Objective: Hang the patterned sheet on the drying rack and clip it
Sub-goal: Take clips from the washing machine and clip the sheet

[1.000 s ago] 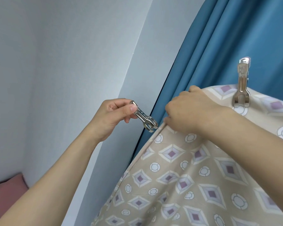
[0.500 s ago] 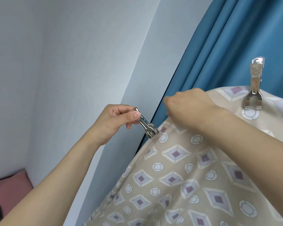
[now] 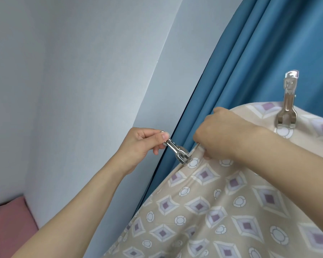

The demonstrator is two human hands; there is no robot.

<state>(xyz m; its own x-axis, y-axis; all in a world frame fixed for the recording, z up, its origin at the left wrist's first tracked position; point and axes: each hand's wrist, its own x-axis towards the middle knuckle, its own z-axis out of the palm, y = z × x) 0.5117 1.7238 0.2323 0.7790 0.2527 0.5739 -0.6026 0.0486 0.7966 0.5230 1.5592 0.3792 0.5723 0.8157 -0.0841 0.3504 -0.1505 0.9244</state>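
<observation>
Left hand [image 3: 141, 144] pinches a metal clip [image 3: 177, 152] by its handles, thumb on top, its mouth right at the corner edge of the patterned sheet [image 3: 222, 205]. Right hand [image 3: 222, 135] is curled tight, gripping the sheet's top edge just beside that clip. The sheet drapes down from the top fold, and whatever carries it is hidden under the cloth. A second clip [image 3: 287, 107] stands upright on the fold, further right. Behind hangs a blue curtain [image 3: 250, 62], then the pale wall [image 3: 73, 90]; something pink [image 3: 9, 222] sits low left.
</observation>
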